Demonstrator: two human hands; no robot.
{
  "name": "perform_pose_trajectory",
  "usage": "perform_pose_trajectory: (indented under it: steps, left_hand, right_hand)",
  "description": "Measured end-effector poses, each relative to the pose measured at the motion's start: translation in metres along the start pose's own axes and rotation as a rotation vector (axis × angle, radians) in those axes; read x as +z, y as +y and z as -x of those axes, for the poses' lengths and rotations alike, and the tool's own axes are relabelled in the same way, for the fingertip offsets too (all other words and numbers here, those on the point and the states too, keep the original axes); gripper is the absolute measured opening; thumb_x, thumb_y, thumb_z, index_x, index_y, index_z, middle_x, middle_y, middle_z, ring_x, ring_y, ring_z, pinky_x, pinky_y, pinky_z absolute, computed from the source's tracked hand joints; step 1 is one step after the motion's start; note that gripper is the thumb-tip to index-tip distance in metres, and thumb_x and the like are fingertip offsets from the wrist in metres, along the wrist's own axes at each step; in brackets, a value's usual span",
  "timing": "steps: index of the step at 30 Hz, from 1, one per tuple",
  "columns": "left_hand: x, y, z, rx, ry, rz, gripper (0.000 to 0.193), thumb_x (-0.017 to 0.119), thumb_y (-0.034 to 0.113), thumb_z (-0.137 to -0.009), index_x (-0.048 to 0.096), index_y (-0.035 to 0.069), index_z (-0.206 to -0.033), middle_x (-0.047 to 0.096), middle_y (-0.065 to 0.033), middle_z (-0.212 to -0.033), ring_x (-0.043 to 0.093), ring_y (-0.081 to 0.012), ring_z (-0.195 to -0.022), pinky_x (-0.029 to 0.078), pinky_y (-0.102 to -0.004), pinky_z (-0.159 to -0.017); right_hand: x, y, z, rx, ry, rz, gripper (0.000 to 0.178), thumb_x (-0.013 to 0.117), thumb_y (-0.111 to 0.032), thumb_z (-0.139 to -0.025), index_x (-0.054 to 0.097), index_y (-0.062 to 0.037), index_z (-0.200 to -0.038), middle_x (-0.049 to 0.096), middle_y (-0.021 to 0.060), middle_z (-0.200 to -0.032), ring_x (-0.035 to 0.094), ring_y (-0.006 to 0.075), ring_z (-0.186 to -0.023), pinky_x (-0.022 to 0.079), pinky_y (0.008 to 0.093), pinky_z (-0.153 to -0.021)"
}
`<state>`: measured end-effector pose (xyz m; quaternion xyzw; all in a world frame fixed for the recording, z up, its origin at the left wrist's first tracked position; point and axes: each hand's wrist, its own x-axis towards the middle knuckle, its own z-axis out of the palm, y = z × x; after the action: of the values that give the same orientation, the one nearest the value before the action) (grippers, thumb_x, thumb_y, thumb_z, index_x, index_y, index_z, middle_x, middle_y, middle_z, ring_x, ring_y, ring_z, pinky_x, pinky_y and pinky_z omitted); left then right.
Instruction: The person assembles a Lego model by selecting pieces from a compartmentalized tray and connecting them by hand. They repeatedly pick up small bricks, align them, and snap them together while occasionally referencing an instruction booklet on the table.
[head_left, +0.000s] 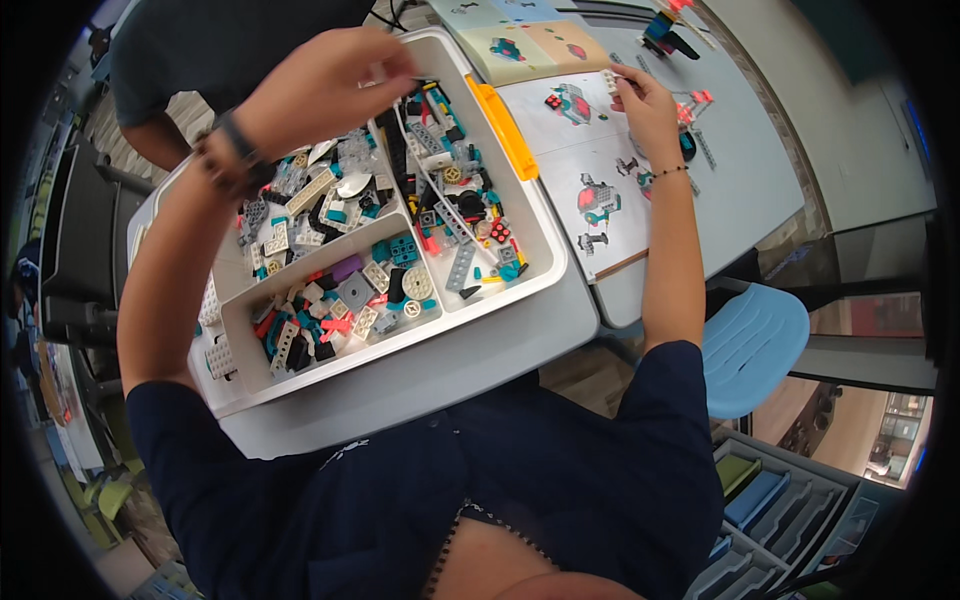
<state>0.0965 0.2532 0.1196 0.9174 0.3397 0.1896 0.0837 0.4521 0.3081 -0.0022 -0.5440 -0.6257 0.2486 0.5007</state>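
Observation:
My left hand [365,75] hangs over the far part of a white compartment tray [572,262]. Its fingers are closed together, and whatever lies at their tips is too small to make out. Below it, loose building-set parts fill the tray: a grey perforated beam [460,268], a round cream plate [417,283], a purple piece [347,267] and several bricks, gears and pins. My right hand [645,108] is shut on a small white studded brick [609,83], held above an open instruction booklet [545,140] with pictures of models.
A yellow latch [505,130] sits on the tray's right side. Partly built models, one dark and coral [665,35], stand on the right-hand table [765,170]. Beyond the tray a person in dark clothing [200,50] is close. A blue chair [755,345] stands at the right.

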Motion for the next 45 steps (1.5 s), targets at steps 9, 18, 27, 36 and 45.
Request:
perform_pose_trajectory:
  steps: [9, 18, 27, 36, 45]
  left_hand:
    - [0.112, 0.016, -0.135, -0.084, -0.325, -0.168, 0.037, 0.064, 0.026, -0.07, 0.058, 0.012, -0.104, 0.061, -0.0083, -0.091, 0.059, -0.0251, -0.086, 0.046, -0.0347, -0.074]
    - [0.128, 0.008, -0.148, -0.114, -0.394, -0.077, 0.017, 0.066, 0.02, -0.067, 0.063, 0.011, -0.081, 0.062, -0.0057, -0.078, 0.06, -0.0226, -0.076, 0.047, -0.0324, -0.065]
    - [0.129, 0.002, -0.152, -0.105, -0.072, 0.528, 0.021, 0.063, 0.019, -0.07, 0.062, 0.001, -0.082, 0.063, -0.0104, -0.075, 0.061, -0.0174, -0.07, 0.048, -0.0271, -0.065]
    - [0.127, 0.0, -0.154, -0.092, 0.02, 0.872, 0.024, 0.061, 0.012, -0.076, 0.061, 0.0, -0.097, 0.062, -0.005, -0.081, 0.059, -0.0101, -0.076, 0.047, -0.0221, -0.072]
    - [0.117, 0.011, -0.149, 0.052, 0.081, 0.811, 0.029, 0.064, 0.006, -0.072, 0.05, 0.001, -0.097, 0.056, -0.0035, -0.087, 0.055, -0.0097, -0.084, 0.044, -0.0247, -0.081]
  right_hand:
    - [0.001, -0.008, 0.001, 0.149, -0.032, -0.261, 0.037, 0.059, -0.008, -0.08, 0.048, 0.0028, -0.113, 0.059, 0.0073, -0.079, 0.058, 0.0099, -0.062, 0.05, 0.02, -0.054]
    - [-0.001, -0.01, 0.004, 0.056, 0.021, -0.148, 0.032, 0.062, -0.012, -0.079, 0.054, 0.0023, -0.106, 0.062, 0.0105, -0.085, 0.059, 0.0101, -0.069, 0.046, 0.0186, -0.061]
    - [0.005, -0.026, 0.01, -0.012, 0.029, -0.421, 0.026, 0.058, -0.004, -0.081, 0.055, 0.0003, -0.106, 0.053, 0.0029, -0.081, 0.058, 0.0091, -0.073, 0.048, 0.0195, -0.063]
    - [0.007, -0.03, 0.01, -0.172, 0.107, -0.493, 0.019, 0.058, -0.001, -0.081, 0.055, 0.0003, -0.1, 0.055, 0.0029, -0.082, 0.057, 0.0106, -0.079, 0.048, 0.0229, -0.069]
    - [0.011, -0.027, 0.013, -0.233, 0.018, -0.597, 0.014, 0.056, -0.002, -0.083, 0.055, 0.0, -0.096, 0.058, 0.0066, -0.093, 0.058, 0.0123, -0.085, 0.049, 0.0259, -0.076]
